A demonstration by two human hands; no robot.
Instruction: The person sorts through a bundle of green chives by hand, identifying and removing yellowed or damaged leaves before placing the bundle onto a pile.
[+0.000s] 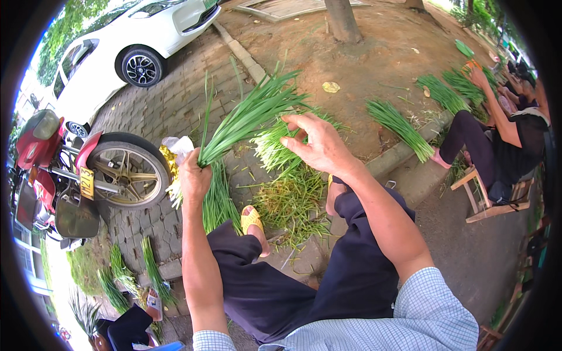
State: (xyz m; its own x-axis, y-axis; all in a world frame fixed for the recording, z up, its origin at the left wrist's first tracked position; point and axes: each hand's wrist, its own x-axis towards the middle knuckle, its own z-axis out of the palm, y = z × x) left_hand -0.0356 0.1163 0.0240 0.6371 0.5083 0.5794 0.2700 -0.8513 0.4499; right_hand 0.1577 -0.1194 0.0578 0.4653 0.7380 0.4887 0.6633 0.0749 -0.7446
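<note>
My left hand (196,178) is closed around the lower end of a bunch of garlic chives (252,117), whose long green leaves fan up and to the right. Near the leaf tips, my right hand (322,142) hovers with its fingers bent and apart, nothing visible in them. Below and behind the right fingers lies a heap of chives with pale stalk ends (280,147). More long green chives (219,199) lie on the paving beneath my left wrist. Between my feet spreads a pile of yellowish-green trimmings (293,202).
A red motorcycle (64,169) stands close on the left, with a white car (117,52) farther back. At right, a seated person (503,137) has bundles of chives (401,126) nearby along the kerb. Several bundles (153,269) and another person's foot (154,304) are at lower left.
</note>
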